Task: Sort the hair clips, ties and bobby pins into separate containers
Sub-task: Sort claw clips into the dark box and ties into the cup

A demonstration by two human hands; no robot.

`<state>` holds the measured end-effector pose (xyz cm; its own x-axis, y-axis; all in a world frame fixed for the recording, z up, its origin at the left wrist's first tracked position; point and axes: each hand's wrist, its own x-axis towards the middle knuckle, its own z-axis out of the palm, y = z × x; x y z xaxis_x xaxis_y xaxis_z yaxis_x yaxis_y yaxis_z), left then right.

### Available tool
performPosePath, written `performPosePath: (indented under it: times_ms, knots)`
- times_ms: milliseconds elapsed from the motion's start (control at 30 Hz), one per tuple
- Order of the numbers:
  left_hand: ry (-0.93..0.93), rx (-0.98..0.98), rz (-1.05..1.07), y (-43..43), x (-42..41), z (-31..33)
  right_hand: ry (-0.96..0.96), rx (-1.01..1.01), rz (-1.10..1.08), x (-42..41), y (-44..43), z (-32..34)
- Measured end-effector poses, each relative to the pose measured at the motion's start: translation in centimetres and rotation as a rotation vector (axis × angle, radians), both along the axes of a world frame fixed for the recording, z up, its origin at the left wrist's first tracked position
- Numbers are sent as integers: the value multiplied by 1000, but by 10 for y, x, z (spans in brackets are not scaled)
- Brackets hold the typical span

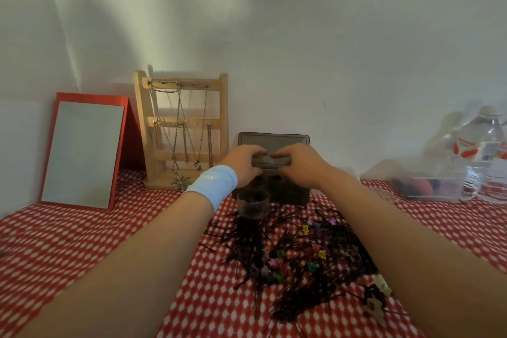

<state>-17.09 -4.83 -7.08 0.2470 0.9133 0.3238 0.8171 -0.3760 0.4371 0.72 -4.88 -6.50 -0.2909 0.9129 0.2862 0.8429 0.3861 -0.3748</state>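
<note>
A heap of black bobby pins (247,244) mixed with small coloured flower clips (279,254) lies on the red checked cloth between my forearms. Larger cream and black clips (377,299) lie at the heap's near right. A dark box (290,192) stands behind the heap, its lid (274,140) leaning upright at the wall. Above the box, my left hand (242,163) and my right hand (299,163) grip the two ends of a small dark tray (271,163). A small clear cup (252,204) stands in front of the box.
A red-framed mirror (82,151) and a wooden jewellery rack (183,129) with chains stand at the back left. At the right are a clear plastic container (430,186) with dark and red items and water bottles (482,153). A white wall runs behind.
</note>
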Motion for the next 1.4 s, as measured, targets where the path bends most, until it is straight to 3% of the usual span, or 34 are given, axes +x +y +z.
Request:
performPosePath:
  times_ms: [100,233,333,533,667,867,1033,1200,1400]
  knots:
    - [-24,91,-45,-5,-4,-4,32,51,57,6,-15,4]
    - [-46,186,-130,-37,-10,-5,-37,-147,174,15,-45,14]
    - [-20,114,-196,-66,-11,-7,-178,-204,166,19,-60,11]
    - [261,-186,-329,-97,-8,-12,-355,-252,41,27,-74,-9]
    - [334,-300,-369,-102,-6,-20,-311,-259,10,29,-72,-23]
    - [346,-303,-375,-100,-3,-22,-231,-242,51,33,-71,-26]
    - [150,-218,-339,-100,-6,-16,-122,-169,66,38,-73,-24]
    - [-216,118,-59,-86,-11,-25,10,-136,78,36,-73,-26]
    - [-380,225,202,-65,-27,-50,141,-34,61,23,-68,-28]
